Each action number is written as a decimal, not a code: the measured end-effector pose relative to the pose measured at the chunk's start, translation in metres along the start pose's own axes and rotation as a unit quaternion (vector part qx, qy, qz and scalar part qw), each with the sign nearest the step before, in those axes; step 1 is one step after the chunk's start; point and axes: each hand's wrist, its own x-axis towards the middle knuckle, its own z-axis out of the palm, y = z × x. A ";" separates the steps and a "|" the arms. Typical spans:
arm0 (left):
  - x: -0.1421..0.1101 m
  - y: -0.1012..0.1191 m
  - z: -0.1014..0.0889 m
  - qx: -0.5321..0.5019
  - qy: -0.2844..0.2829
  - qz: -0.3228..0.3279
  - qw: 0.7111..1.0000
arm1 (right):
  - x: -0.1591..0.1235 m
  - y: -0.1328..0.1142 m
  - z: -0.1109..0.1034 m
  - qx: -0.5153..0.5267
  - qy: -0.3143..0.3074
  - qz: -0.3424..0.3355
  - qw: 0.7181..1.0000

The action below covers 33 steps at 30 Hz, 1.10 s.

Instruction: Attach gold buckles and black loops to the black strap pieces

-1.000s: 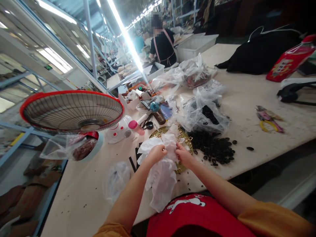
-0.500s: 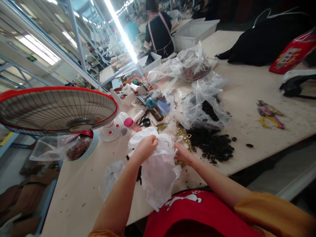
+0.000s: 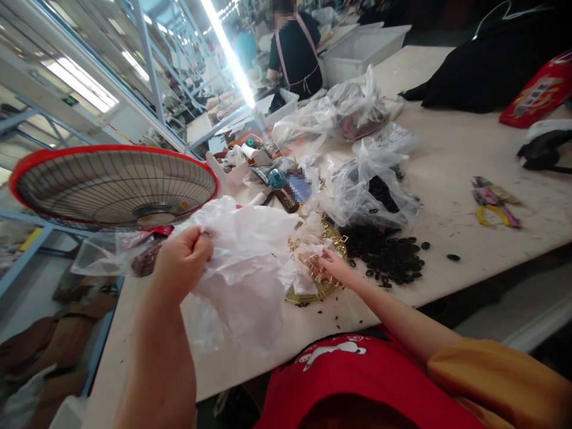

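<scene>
Your left hand (image 3: 190, 256) clenches one thin, crumpled white sheet (image 3: 250, 256); your half-curled right hand (image 3: 337, 266), grip unclear, is at uncountable gold metal pieces (image 3: 320, 275) on one round gold-coloured tray (image 3: 295, 296).

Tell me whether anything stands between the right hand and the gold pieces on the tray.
Nothing visible bars the right hand from the nearest gold pieces. Crumpled white material covers part of the tray, left of that hand; the left hand holds a white sheet.
</scene>
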 end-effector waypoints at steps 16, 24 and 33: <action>-0.065 -0.045 0.077 0.147 -0.031 -0.105 0.983 | -0.042 0.011 0.077 -0.434 -0.080 -0.107 0.891; -0.063 -0.035 0.122 0.050 -0.122 0.035 0.991 | -0.031 0.019 0.046 -0.302 -0.075 -0.052 0.949; -0.041 -0.016 0.176 0.041 -0.240 0.073 0.967 | -0.042 -0.003 0.024 0.001 -0.110 -0.026 0.994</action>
